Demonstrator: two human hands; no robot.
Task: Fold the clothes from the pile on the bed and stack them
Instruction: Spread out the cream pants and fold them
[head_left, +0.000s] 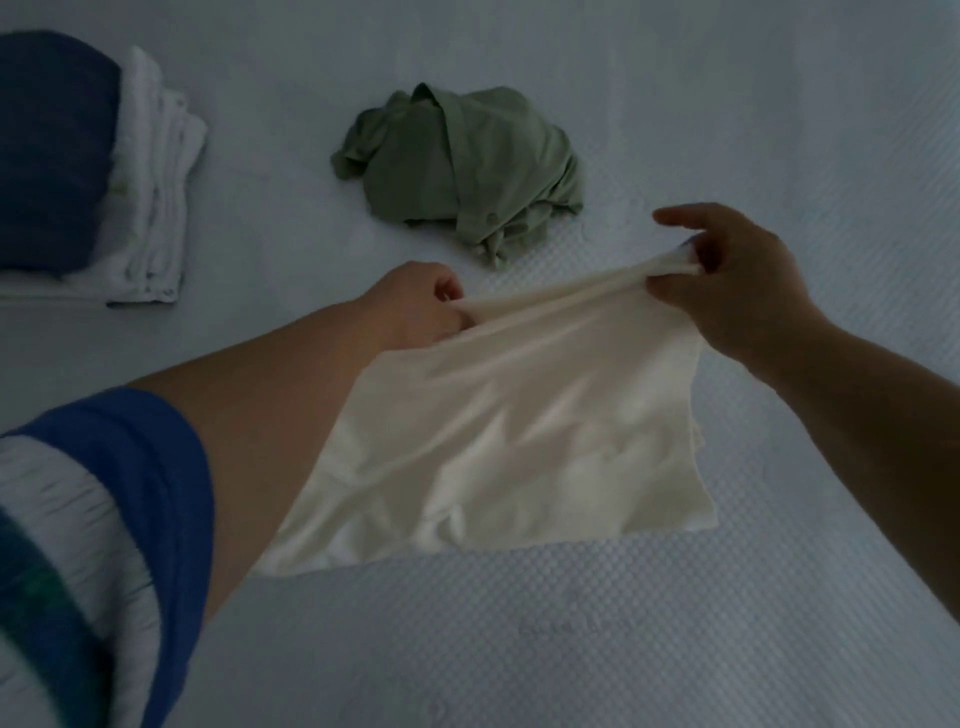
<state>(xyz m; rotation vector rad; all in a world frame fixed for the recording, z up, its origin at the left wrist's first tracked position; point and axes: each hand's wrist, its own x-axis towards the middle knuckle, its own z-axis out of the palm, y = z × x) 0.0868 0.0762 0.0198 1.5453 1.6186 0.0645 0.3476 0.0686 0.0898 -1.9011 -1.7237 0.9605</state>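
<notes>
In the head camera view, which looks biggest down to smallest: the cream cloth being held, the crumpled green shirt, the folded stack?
1. Cream cloth, though it is nearest the camera.
2. Folded blue and white stack, partly cut off.
3. Crumpled green shirt.

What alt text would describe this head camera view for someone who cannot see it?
Two bare hands, left hand and right hand, pinch the top edge of a cream cloth stretched above a pale bed. Beyond lie a crumpled green shirt and, far left, a folded stack of blue and white items.
</notes>
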